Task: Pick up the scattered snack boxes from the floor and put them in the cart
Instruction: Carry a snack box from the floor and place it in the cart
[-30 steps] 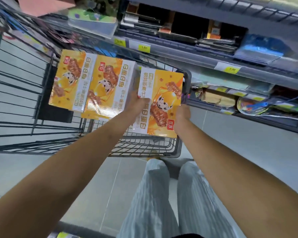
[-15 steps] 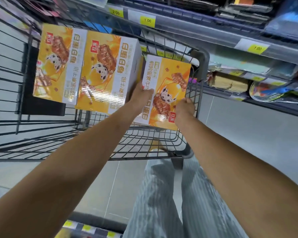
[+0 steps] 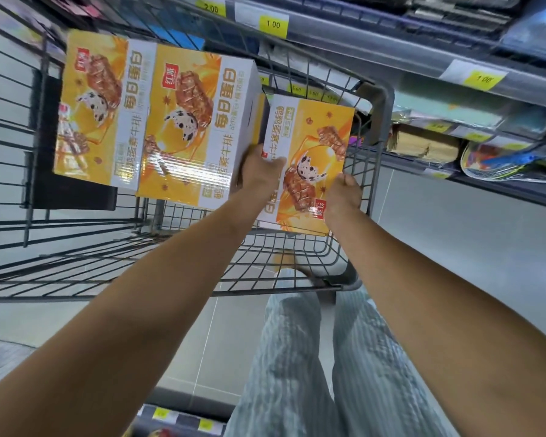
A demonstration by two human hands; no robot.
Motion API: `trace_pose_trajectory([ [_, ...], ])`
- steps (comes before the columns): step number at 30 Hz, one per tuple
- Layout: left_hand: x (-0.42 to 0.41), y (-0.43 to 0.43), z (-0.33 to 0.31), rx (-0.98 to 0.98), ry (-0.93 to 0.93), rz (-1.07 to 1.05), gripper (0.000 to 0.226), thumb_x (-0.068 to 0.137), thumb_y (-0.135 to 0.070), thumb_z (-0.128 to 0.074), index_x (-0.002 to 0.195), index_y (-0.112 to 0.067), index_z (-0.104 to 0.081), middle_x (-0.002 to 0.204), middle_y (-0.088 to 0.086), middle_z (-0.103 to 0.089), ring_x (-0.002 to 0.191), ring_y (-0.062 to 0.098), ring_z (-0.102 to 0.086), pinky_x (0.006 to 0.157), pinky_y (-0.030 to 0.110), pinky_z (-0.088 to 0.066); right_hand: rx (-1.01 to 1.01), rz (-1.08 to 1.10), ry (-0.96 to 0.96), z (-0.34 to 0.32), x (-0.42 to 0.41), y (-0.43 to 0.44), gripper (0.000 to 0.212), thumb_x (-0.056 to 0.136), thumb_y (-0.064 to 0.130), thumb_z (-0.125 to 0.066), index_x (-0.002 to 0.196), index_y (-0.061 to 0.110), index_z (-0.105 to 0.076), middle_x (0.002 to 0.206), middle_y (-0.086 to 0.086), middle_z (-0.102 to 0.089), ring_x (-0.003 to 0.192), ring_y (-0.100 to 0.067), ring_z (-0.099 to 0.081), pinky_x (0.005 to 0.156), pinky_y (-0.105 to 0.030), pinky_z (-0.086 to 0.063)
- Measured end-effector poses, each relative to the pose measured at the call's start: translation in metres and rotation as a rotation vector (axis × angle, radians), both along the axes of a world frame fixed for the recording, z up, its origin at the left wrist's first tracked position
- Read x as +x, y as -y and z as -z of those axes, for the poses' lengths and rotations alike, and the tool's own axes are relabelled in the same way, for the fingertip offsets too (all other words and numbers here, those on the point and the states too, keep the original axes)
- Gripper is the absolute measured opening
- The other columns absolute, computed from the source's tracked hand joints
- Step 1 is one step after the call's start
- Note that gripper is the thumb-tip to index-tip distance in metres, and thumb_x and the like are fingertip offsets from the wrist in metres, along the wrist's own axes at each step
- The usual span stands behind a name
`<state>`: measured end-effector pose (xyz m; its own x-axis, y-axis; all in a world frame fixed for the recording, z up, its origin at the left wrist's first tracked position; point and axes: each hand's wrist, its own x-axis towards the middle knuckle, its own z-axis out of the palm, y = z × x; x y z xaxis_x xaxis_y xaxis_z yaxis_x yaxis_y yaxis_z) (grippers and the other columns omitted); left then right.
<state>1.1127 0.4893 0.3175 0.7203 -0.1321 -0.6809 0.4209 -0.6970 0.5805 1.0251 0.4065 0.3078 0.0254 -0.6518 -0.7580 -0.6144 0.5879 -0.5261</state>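
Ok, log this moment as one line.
both hands: left hand and right hand grip yellow cardboard snack box | place: inside grey wire cart | beside: two matching boxes

The single head-worn camera looked steeply down and forward along both outstretched arms, close over the wire cart (image 3: 353, 272), with store shelving (image 3: 423, 58) crossing the frame's upper right

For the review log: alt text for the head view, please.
Both hands, left hand and right hand, hold a yellow snack box inside a wire cart, beside two matching boxes. Store shelves with price tags run behind.
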Motion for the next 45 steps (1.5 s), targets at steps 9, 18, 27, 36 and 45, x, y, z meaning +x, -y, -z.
trace_pose_trajectory([
  [9, -0.010, -0.004, -0.023, 0.068, -0.055, 0.005, 0.048, 0.089, -0.016, -0.057, 0.135, -0.006, -0.048, 0.098, 0.009, -0.066, 0.061, 0.007, -0.050, 0.050, 0.018, -0.039, 0.112, -0.165, 0.021, -0.024, -0.008, 0.002, 0.044, 0.096, 0.014, -0.046, 0.140, 0.015, -0.048, 0.137, -0.007, -0.055, 0.117, -0.026, -0.057, 0.100, -0.039, -0.048],
  [18, -0.044, 0.033, -0.090, -0.059, -0.035, 0.054, 0.061, 0.091, -0.022, -0.061, 0.145, -0.012, -0.036, 0.148, 0.009, -0.042, 0.132, 0.024, -0.045, 0.102, 0.030, -0.039, 0.229, -0.200, 0.199, -0.081, -0.028, 0.021, 0.044, 0.090, 0.008, -0.053, 0.133, 0.009, -0.054, 0.111, -0.007, -0.060, 0.094, -0.020, -0.054, 0.079, -0.027, -0.042],
  [27, -0.145, 0.109, -0.153, -0.200, 0.064, 0.148, 0.029, 0.092, -0.019, -0.060, 0.120, -0.012, -0.056, 0.109, -0.003, -0.053, 0.107, 0.016, -0.048, 0.090, 0.025, -0.038, 0.298, -0.085, 0.490, -0.144, -0.145, 0.112, 0.034, 0.101, 0.024, -0.044, 0.131, 0.011, -0.049, 0.126, -0.011, -0.063, 0.101, -0.024, -0.065, 0.072, -0.030, -0.047],
  [36, -0.346, 0.244, -0.187, -0.271, -0.019, 0.406, 0.050, 0.092, -0.023, -0.060, 0.138, -0.009, -0.045, 0.133, 0.007, -0.055, 0.116, 0.018, -0.053, 0.100, 0.029, -0.039, 0.150, 0.063, 0.513, -0.168, -0.366, 0.227, 0.016, 0.099, 0.027, -0.046, 0.111, 0.019, -0.054, 0.119, -0.009, -0.065, 0.101, -0.022, -0.060, 0.094, -0.037, -0.043],
  [45, -0.525, 0.355, -0.184, -0.313, -0.075, 0.736, 0.034, 0.090, -0.028, -0.061, 0.122, -0.017, -0.055, 0.115, 0.002, -0.059, 0.108, 0.016, -0.055, 0.092, 0.030, -0.040, 0.039, 0.381, 0.512, -0.179, -0.571, 0.304, 0.032, 0.100, 0.022, -0.042, 0.129, 0.012, -0.050, 0.129, -0.014, -0.062, 0.110, -0.027, -0.061, 0.096, -0.038, -0.042],
])
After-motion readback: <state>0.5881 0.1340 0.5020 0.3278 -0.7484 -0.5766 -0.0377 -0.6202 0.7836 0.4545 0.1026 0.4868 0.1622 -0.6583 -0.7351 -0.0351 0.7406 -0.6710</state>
